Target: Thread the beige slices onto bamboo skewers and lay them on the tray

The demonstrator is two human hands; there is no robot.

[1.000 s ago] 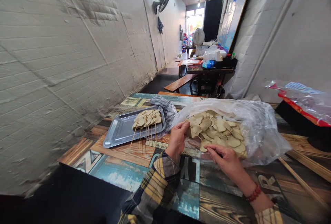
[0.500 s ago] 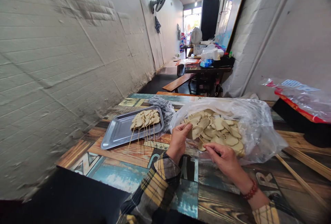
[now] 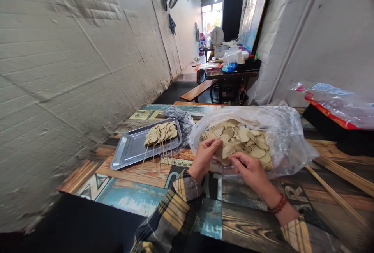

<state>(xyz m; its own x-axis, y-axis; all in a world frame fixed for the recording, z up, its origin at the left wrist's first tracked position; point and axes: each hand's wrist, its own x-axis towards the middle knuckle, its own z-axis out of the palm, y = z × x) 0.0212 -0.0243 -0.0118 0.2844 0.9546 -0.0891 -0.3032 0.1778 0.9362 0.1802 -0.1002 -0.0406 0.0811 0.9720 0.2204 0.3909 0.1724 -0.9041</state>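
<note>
My left hand (image 3: pixel 203 157) pinches the edge of a pale, flat food slice (image 3: pixel 224 152) between thumb and fingers, in front of the open plastic bag (image 3: pixel 288 128). Close to that slice, my right hand (image 3: pixel 251 172) has thumb and forefinger pinched on a thin bamboo skewer, now mostly hidden by the fingers and slice. A heap of similar slices (image 3: pixel 247 138) fills the mouth of the bag. To the left, skewered slices (image 3: pixel 161 133) lie on a metal tray (image 3: pixel 127 149), their sticks poking over its near edge.
Long bamboo skewers (image 3: pixel 346 174) lie at the table's right side. Behind them is a black container (image 3: pixel 324 126) with red-edged plastic packaging (image 3: pixel 336 108). A crumpled grey plastic bag (image 3: pixel 179 116) sits behind the tray. A bench (image 3: pixel 200 90) and another cluttered table stand farther back.
The view has shifted slightly. The skewer that showed between my hands is now mostly covered, and a slice shows more fully between my fingertips. Both hands keep their pinches.
</note>
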